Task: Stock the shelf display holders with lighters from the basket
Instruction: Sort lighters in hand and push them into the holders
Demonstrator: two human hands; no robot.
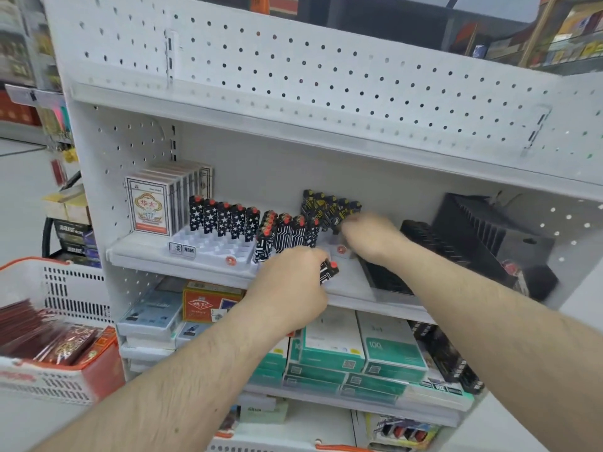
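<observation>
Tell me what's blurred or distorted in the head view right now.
Head view: right hand is motion-blurred at the yellow-patterned lighters; left hand and its lighter sharper; wide-angle bends the shelf edge; basket soft at the frame edge.

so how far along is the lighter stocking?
Partly done. Star-pattern lighters fill the back row of the white holder, whose front slots are empty. The left hand grips a circuit-pattern lighter; the blurred right hand reaches the yellow-marked lighters. The black holder looks unfilled.
</observation>
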